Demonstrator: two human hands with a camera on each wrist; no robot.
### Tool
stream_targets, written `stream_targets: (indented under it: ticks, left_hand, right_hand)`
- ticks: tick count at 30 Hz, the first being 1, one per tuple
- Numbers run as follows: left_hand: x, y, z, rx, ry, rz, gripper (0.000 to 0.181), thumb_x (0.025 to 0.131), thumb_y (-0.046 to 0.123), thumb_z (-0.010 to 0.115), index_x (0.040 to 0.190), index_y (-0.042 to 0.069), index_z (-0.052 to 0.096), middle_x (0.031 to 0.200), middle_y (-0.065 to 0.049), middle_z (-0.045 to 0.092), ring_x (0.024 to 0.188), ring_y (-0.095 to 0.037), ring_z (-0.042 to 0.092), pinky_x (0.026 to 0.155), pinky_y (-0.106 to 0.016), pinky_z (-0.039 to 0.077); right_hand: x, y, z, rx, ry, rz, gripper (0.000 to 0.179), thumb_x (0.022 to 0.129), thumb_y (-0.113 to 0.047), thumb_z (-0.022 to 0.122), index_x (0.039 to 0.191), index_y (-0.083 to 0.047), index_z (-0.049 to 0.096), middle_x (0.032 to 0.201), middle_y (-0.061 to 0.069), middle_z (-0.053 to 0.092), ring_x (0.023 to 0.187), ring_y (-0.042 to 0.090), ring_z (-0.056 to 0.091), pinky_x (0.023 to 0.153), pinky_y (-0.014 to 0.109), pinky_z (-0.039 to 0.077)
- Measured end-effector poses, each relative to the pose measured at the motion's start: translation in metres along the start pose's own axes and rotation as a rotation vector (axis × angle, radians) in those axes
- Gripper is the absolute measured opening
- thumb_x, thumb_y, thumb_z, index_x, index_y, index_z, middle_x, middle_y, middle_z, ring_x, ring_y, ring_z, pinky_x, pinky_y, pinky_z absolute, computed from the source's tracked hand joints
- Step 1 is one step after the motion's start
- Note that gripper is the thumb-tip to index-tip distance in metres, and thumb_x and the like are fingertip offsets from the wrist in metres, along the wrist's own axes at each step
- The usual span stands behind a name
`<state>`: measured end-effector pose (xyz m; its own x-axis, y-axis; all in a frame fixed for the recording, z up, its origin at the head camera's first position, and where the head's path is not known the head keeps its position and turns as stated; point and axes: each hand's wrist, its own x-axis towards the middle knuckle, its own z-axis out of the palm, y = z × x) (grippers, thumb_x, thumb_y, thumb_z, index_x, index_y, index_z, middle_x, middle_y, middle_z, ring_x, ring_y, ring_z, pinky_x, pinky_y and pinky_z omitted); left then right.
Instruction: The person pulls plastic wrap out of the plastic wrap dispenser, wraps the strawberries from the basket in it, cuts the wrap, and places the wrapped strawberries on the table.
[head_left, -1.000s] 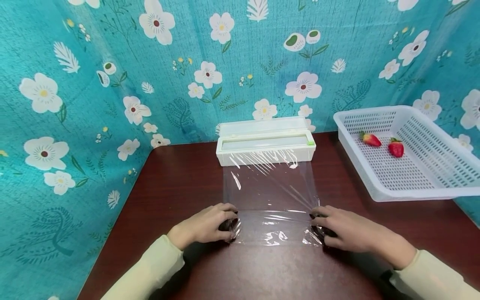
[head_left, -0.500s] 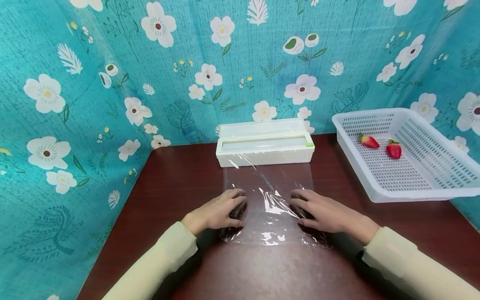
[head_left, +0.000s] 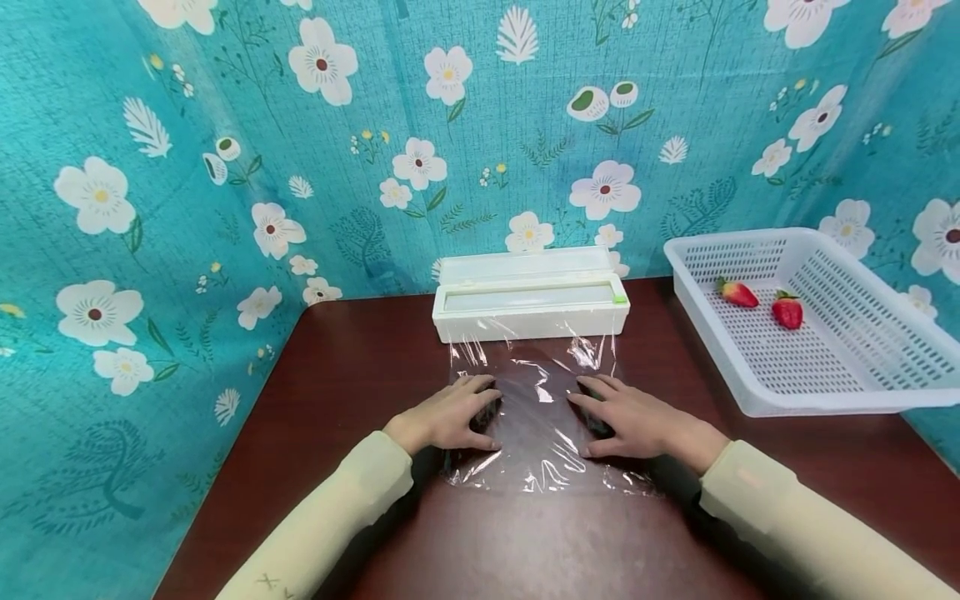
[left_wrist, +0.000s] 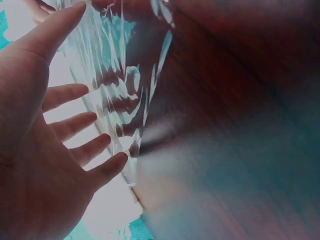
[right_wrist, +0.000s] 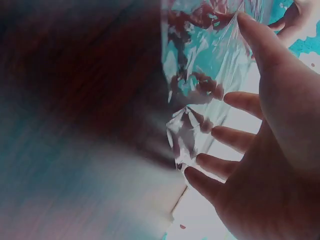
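Observation:
A sheet of clear cling film point(head_left: 536, 462) runs from the white cling film dispenser point(head_left: 536, 327) toward me over the dark table. My left hand point(head_left: 453, 417) lies at the film's left side, its fingertips touching it. My right hand point(head_left: 637, 423) does the same at the right side, palm facing inward. In the left wrist view the fingers of the left hand point(left_wrist: 55, 150) are spread and straight beside the wrinkled film point(left_wrist: 117, 95). The right wrist view has the right hand point(right_wrist: 270, 150) with fingers extended against the film point(right_wrist: 195, 80). The dispenser's lid point(head_left: 525, 267) stands raised.
A white perforated basket point(head_left: 765, 400) stands at the right, with two strawberries in it: one paler strawberry point(head_left: 738, 293) and one redder strawberry point(head_left: 787, 312). A blue flowered curtain point(head_left: 480, 125) borders the dark wooden table point(head_left: 360, 350) at the back and sides.
Both hands have moved from the film's near corners inward and forward, closer to the dispenser. The film's creases have shifted. The camera view has tilted up slightly.

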<state>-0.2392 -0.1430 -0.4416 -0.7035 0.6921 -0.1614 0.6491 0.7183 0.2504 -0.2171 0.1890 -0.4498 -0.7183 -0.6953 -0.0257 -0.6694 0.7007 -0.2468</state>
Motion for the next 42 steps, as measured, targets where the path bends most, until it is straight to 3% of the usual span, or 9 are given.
stream_targets:
  ticks: [7, 21, 33, 42]
  left_hand:
    - [0.009, -0.004, -0.003, 0.051, 0.022, -0.008, 0.08, 0.086, 0.056, 0.077, 0.147, 0.011, 0.052, 0.156, -0.017, 0.039, 0.14, -0.036, 0.04, 0.112, -0.051, 0.039]
    - [0.027, -0.018, -0.01, 0.04, -0.023, -0.063, 0.095, 0.082, 0.064, 0.077, 0.156, 0.014, 0.042, 0.163, -0.017, 0.031, 0.148, -0.042, 0.031, 0.117, -0.056, 0.031]
    - [0.042, -0.027, -0.014, 0.043, -0.039, -0.082, 0.098, 0.079, 0.062, 0.08, 0.156, 0.014, 0.042, 0.162, -0.018, 0.034, 0.144, -0.042, 0.034, 0.116, -0.055, 0.032]
    - [0.047, -0.034, -0.016, 0.016, -0.039, -0.11, 0.1, 0.078, 0.061, 0.082, 0.155, 0.013, 0.042, 0.163, -0.017, 0.032, 0.146, -0.042, 0.031, 0.116, -0.058, 0.031]
  right_hand:
    - [0.005, 0.01, -0.003, 0.011, 0.002, 0.043, 0.084, 0.086, -0.056, 0.075, 0.149, -0.006, 0.051, 0.156, 0.025, 0.039, 0.143, 0.05, 0.036, 0.106, 0.063, 0.041]
    - [0.026, 0.024, -0.007, 0.025, -0.037, 0.062, 0.092, 0.084, -0.061, 0.075, 0.151, -0.004, 0.048, 0.158, 0.025, 0.036, 0.145, 0.054, 0.03, 0.109, 0.067, 0.036]
    - [0.042, 0.032, -0.009, 0.064, -0.103, 0.128, 0.098, 0.082, -0.062, 0.077, 0.154, -0.005, 0.044, 0.162, 0.024, 0.03, 0.147, 0.055, 0.025, 0.112, 0.067, 0.031]
    - [0.047, 0.038, -0.007, 0.053, -0.077, 0.118, 0.099, 0.082, -0.064, 0.076, 0.154, -0.005, 0.043, 0.161, 0.025, 0.033, 0.147, 0.054, 0.025, 0.113, 0.068, 0.03]
